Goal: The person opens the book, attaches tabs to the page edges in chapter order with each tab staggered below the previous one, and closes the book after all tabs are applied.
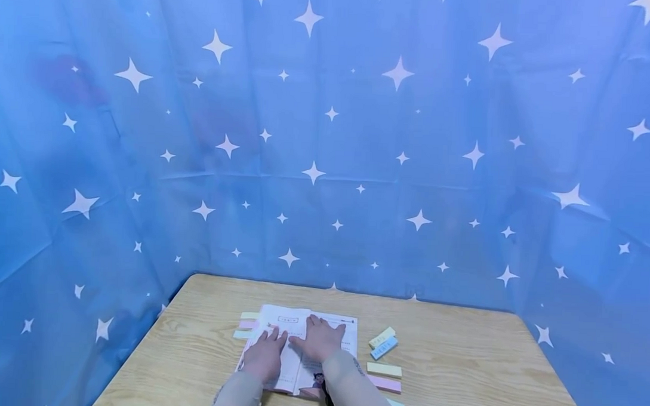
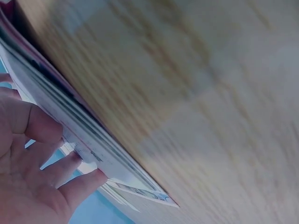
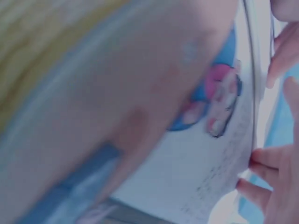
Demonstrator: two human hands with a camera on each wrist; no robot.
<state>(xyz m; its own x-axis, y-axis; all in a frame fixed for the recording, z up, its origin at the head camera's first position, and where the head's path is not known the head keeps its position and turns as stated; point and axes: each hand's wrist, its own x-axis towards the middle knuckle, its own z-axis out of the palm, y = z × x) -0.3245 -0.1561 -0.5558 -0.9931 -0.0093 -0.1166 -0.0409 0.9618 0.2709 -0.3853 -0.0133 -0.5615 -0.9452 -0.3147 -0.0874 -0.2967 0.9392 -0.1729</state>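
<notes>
An open book (image 1: pixel 284 375) with printed text and small coloured pictures lies on the table, its spine running away from me. On the left page rests my left hand (image 1: pixel 264 355), fingers extended; the left wrist view shows its fingertips touching the page near the book's edge, above a stack of pages (image 2: pixel 84 109). My right hand (image 1: pixel 318 339) lies over the right page beside the gutter, fingers spread and pointing up the page. In the right wrist view its fingers (image 3: pixel 266 161) touch a page with a cartoon figure (image 3: pixel 222 100). A large blurred shape hides part of that view.
Pale green, pink and blue strips (image 1: pixel 248 324) lie at the book's left edge. Right of the book are a yellow block (image 1: pixel 382 336), a blue block (image 1: pixel 384 347) and several coloured strips (image 1: pixel 385 370). A blue star-patterned curtain (image 1: pixel 324 227) surrounds the wooden table (image 1: pixel 470 363).
</notes>
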